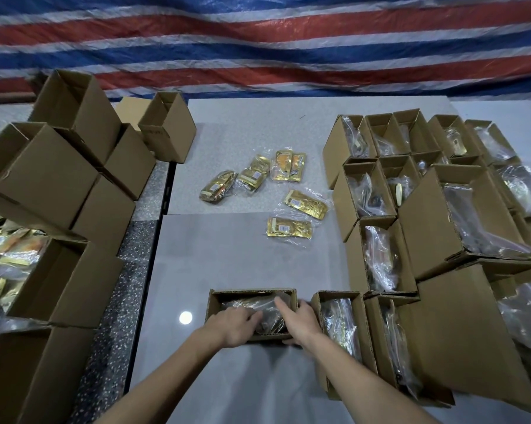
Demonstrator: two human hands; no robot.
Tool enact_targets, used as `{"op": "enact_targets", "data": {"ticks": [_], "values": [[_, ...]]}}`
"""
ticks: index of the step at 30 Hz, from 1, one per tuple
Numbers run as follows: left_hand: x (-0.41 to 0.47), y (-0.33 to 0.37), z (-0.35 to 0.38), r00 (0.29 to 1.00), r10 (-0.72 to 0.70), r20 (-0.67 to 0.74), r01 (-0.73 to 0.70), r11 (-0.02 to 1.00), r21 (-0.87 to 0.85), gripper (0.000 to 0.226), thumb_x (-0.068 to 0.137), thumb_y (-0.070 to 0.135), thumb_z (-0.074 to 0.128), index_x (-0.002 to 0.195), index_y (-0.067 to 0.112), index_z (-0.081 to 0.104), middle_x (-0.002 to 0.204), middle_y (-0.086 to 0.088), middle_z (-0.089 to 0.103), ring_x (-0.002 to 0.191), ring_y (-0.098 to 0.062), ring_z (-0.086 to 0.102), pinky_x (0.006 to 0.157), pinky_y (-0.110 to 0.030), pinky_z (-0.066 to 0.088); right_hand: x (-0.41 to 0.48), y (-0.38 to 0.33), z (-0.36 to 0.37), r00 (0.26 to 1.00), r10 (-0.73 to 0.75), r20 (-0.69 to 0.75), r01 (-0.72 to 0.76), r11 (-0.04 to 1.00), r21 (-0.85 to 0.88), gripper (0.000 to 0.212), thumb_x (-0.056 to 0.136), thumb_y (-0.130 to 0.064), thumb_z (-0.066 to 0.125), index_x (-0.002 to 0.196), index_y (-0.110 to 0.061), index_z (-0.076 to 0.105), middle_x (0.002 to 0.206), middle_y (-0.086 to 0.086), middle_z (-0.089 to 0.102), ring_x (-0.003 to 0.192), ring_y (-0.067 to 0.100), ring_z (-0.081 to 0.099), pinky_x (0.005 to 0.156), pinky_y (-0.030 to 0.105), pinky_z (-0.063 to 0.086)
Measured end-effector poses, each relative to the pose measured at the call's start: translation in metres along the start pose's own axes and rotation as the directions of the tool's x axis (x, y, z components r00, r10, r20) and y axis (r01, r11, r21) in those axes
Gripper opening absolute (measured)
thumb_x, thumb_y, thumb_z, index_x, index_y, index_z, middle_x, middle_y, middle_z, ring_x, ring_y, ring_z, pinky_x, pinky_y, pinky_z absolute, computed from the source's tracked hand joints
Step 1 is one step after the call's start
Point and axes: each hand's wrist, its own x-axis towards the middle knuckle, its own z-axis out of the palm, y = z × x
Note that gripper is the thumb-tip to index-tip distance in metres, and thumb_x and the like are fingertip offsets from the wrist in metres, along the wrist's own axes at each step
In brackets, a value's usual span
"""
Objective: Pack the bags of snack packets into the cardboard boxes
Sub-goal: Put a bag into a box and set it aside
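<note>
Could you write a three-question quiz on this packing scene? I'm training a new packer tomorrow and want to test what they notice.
1. True or false: both hands are at the open cardboard box nearest the person.
2. How many loose bags of gold snack packets lie on the grey table beyond that box?
A) two B) five C) nine
3. Fill in: the stacked boxes on the person's ______ side already hold bags.

Key
1. True. The left hand reaches in onto the bag in the box; the right hand holds the box's right wall.
2. B, among them the nearest gold bag.
3. Right, for example this filled box.
</note>
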Motion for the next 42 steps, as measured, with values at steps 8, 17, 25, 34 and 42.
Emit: {"op": "enact_targets", "data": {"ticks": [8, 17, 25, 34, 42], "values": [[0.006, 0.010, 0.003, 0.997, 0.032, 0.075, -0.036, 0.998, 0.057, 0.037, 0.101, 0.050, 0.029, 0.122, 0.041, 0.058, 0.134, 0.007, 0.059, 0.126, -0.019, 0.051, 0.098, -0.036, 0.039, 0.000, -0.006, 0.005, 0.996, 0.036, -0.086, -0.045, 0.993, -0.106, 0.048, 0.097, -0.030, 0.060, 0.138, -0.012, 0.045, 0.121, 0.012, 0.061, 0.104, 0.030, 0.062, 0.060, 0.038, 0.061], [-0.004, 0.014, 0.030, 0.978, 0.136, -0.159, -0.067, 0.924, 0.378, 0.079, 0.093, 0.068, 0.008, 0.125, 0.022, 0.064, 0.135, -0.006, 0.056, 0.130, -0.029, 0.034, 0.111, -0.040, 0.020, -0.003, -0.015, 0.011, 0.980, 0.031, -0.199, -0.073, 0.976, -0.207, 0.027, 0.093, -0.020, 0.060, 0.116, -0.006, 0.062, 0.114, 0.020, 0.068, 0.105, 0.038, 0.065, 0.090, 0.045, 0.056], [-0.005, -0.001, 0.017, 0.976, 0.167, -0.142, -0.117, 0.944, 0.308, 0.041, 0.097, 0.044, 0.049, 0.126, 0.015, 0.053, 0.133, -0.006, 0.056, 0.125, -0.030, 0.051, 0.096, -0.041, 0.044, 0.000, -0.021, 0.006, 0.990, 0.119, -0.081, -0.116, 0.992, 0.044, 0.034, 0.090, -0.029, 0.072, 0.110, -0.008, 0.054, 0.105, 0.012, 0.064, 0.092, 0.034, 0.066, 0.074, 0.050, 0.061], [-0.002, 0.001, -0.013, 0.990, 0.140, -0.004, -0.134, 0.957, 0.257, 0.041, 0.097, 0.035, 0.053, 0.132, 0.014, 0.056, 0.139, -0.009, 0.056, 0.126, -0.031, 0.052, 0.100, -0.042, 0.044, 0.003, -0.026, 0.011, 0.982, 0.179, -0.067, -0.172, 0.980, 0.096, 0.021, 0.090, -0.011, 0.057, 0.109, -0.007, 0.063, 0.102, 0.019, 0.069, 0.090, 0.038, 0.069, 0.068, 0.047, 0.062], [0.022, 0.004, -0.030, 0.967, 0.117, -0.227, -0.014, 0.913, 0.407, 0.057, 0.089, 0.023, 0.056, 0.144, 0.019, 0.042, 0.145, -0.003, 0.048, 0.138, -0.025, 0.041, 0.118, -0.044, 0.016, 0.009, -0.041, 0.018, 0.976, 0.206, -0.062, -0.201, 0.976, 0.088, 0.017, 0.090, -0.005, 0.052, 0.103, -0.010, 0.061, 0.104, 0.015, 0.067, 0.083, 0.030, 0.067, 0.056, 0.038, 0.060]]}}
